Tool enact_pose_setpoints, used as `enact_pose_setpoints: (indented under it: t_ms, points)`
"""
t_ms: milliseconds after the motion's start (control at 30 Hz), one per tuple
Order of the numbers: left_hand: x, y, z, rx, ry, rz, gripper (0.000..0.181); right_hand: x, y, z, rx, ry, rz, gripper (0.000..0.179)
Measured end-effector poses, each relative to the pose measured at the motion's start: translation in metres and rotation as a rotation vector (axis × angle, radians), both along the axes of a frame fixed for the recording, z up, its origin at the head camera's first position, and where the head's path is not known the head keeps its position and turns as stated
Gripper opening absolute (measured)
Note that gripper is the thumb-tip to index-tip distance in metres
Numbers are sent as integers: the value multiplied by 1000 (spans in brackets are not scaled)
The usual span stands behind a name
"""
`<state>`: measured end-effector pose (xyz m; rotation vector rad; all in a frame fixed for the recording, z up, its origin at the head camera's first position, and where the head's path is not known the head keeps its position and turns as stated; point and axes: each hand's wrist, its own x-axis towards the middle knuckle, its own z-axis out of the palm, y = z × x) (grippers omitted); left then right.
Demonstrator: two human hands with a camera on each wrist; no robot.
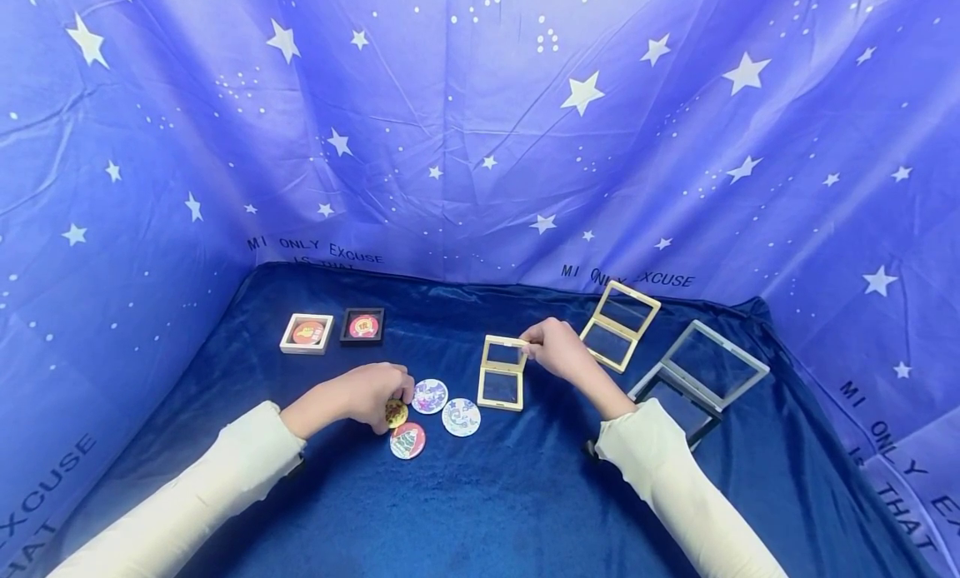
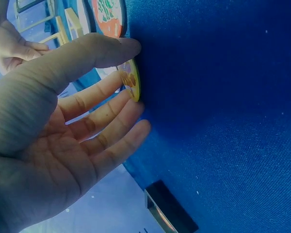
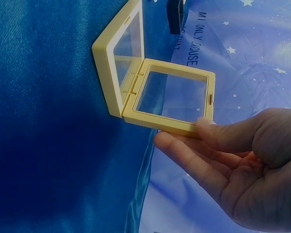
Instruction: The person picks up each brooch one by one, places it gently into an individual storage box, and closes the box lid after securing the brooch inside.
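Pinching the gold badge point(image 1: 396, 414) with the left grip point(image 1: 375, 393) rn, right by the tree badge point(image 1: 407, 441) | right grip point(image 1: 558, 347) is holding a yellow frame point(image 1: 502, 369) by the edge, near a white badge point(image 1: 461, 417)

We read "MI ONLY EXCUSE" over "IS THAT" in dark lettering, repeated across the star-print backdrop point(image 1: 450, 145). Character on black-framed red badge point(image 1: 364, 326): too small for us.
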<state>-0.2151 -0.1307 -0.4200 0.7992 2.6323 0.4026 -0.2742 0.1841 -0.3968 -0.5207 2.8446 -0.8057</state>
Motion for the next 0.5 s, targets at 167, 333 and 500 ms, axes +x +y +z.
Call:
enact_pose_setpoints:
  t_ms: [167,333,500]
  points:
    - [-1,1,0,13,-6,-7,39,0,0,0,5,13,-1,18]
    - [-3,-1,1,46,-15,-24,37,0,0,-1,15,25,0,17]
    - [-5,-4,4,44,-7,-24,34,-1,-1,0,14,19,-3,17]
